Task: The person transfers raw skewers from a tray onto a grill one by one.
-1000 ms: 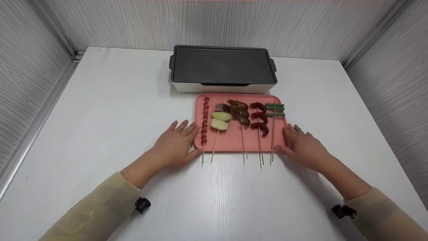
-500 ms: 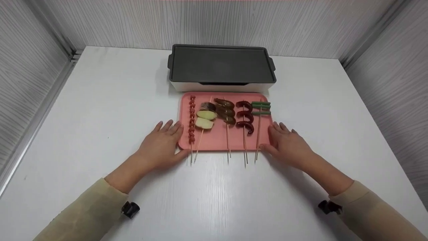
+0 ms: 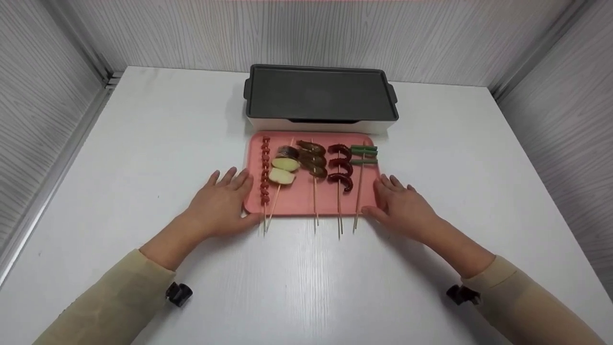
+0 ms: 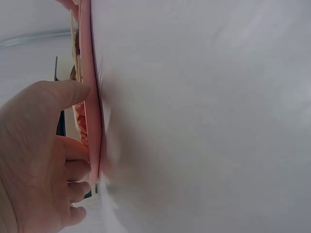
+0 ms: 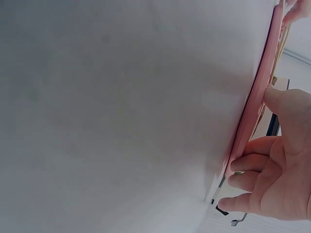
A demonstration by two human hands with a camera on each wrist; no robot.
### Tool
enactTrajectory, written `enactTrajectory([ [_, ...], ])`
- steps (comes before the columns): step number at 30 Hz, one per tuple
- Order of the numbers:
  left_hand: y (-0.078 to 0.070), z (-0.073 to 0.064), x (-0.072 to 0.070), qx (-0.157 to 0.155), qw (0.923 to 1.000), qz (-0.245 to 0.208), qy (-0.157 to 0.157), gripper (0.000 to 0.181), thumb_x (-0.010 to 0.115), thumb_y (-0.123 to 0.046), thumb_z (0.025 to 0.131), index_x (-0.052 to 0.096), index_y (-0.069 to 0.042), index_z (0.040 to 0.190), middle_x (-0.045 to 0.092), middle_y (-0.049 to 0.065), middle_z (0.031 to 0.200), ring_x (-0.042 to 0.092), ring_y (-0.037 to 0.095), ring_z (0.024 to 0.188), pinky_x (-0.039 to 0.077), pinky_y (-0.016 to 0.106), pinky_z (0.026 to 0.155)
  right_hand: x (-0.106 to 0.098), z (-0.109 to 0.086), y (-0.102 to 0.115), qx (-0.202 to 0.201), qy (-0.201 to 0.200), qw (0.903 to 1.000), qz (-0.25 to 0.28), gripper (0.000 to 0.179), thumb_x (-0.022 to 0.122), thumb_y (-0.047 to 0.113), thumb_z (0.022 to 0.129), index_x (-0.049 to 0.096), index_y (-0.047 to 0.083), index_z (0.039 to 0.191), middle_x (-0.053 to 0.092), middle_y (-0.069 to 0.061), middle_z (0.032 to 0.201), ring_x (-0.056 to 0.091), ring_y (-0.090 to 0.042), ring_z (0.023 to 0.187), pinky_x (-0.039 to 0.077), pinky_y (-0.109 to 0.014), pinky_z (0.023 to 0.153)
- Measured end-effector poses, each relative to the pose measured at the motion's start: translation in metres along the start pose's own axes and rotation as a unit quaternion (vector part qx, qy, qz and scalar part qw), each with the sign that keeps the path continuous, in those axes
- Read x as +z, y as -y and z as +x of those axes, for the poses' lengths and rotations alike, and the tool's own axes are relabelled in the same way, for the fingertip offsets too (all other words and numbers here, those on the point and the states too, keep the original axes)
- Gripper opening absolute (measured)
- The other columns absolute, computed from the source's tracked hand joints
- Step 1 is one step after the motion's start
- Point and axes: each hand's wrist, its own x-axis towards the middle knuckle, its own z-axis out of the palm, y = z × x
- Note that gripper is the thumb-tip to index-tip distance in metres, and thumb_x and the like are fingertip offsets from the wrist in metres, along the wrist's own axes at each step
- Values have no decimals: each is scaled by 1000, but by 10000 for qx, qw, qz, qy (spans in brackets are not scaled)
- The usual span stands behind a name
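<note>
A pink tray (image 3: 301,201) lies on the white table. My left hand (image 3: 215,206) touches its left near corner, fingertips along the side and thumb at the front edge. At the right near corner, my right hand (image 3: 407,208) touches it the same way. In both wrist views the fingers look fairly straight against the rim. Across the tray lie skewers: small red pieces (image 3: 265,172), pale slices with a dark-skinned piece (image 3: 283,167), brown pieces (image 3: 312,160), dark red curled pieces (image 3: 340,167) and green sticks (image 3: 364,153). Their stick ends stick out over the front edge.
Just behind the tray stands a white tabletop grill with a dark flat plate (image 3: 321,93) and side handles. Grey wood-grain panels (image 3: 191,33) enclose the table (image 3: 306,287) at the back and both sides.
The tray with its skewers has slid left along the front of the grill, both hands moving with it. Most of the shift came in the first half second.
</note>
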Motion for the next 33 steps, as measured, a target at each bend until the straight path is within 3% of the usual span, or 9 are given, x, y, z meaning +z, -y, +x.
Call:
enactTrajectory([
  [10,8,12,-14,139,9982,91,572,102,54,-69,97,31,5,164,28,23,171,18,44,160,13,63,128,3,-1,-3,86,130,9991,389,86,62,55,103,37,-1,163,36,-24,166,29,-46,156,29,-67,121],
  [13,8,12,-14,158,9980,36,613,102,54,-68,98,29,6,163,26,24,171,19,44,160,14,61,129,2,-4,-4,66,-106,9975,699,79,64,49,104,43,-2,160,42,-26,163,34,-47,153,33,-65,120],
  [16,8,13,-14,190,9980,7,603,101,54,-66,99,28,7,163,25,24,171,20,44,159,16,60,129,-1,-10,-4,165,-607,9917,1123,69,66,41,105,49,-3,156,52,-26,155,46,-47,146,39,-62,117],
  [19,8,13,-14,197,9980,-15,605,102,53,-66,99,27,8,163,23,25,171,20,44,159,17,60,128,-6,-17,-1,362,-1099,9788,1691,60,67,34,105,56,-2,152,65,-23,143,61,-41,134,51,-58,109],
  [22,8,13,-14,171,9979,-26,631,102,53,-67,99,26,8,164,22,25,172,20,44,159,17,60,128,-10,-21,4,501,-1223,9637,2320,52,67,30,106,61,1,148,76,-17,123,73,-33,111,61,-46,89],
  [26,8,13,-14,155,9978,2,645,103,52,-67,99,25,8,164,21,25,172,20,44,159,17,60,128,-14,-23,9,657,-848,9443,3110,49,65,32,106,63,4,146,79,-10,100,73,-25,87,53,-33,68],
  [33,8,13,-13,178,9977,19,649,102,51,-67,100,25,8,164,21,26,172,20,44,159,17,60,128,-14,-21,16,1090,132,8945,4334,50,64,35,107,61,3,146,78,-13,106,77,-25,88,60,-34,75],
])
